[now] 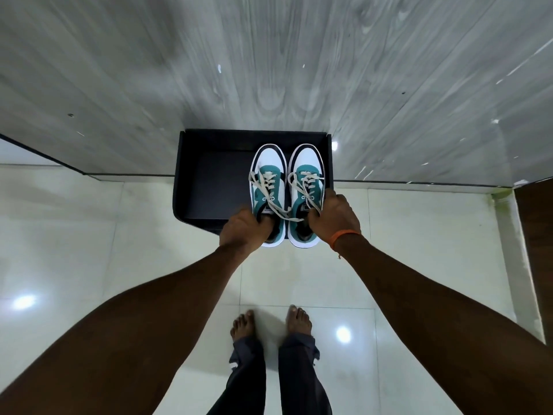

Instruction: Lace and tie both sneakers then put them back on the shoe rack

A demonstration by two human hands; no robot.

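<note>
Landmark: shoe rack (191, 175), set on the floor (89, 235) against the wall (269, 55). Two sneakers side by side over the rack's right half, toes toward the wall, heels past the rack's near edge. Left sneaker (266, 172) just beside right sneaker (306, 172). Left hand (242, 229) at left sneaker's heel opening; right hand (333, 217) at right sneaker's. Person's bare feet (269, 323) on the floor, nearer than the rack.

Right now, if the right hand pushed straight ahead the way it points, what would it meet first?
Probably the rack's back wall: the right hand holds the right sneaker toe-first toward it, with dark shelf floor between. Depth is unclear from above.
</note>
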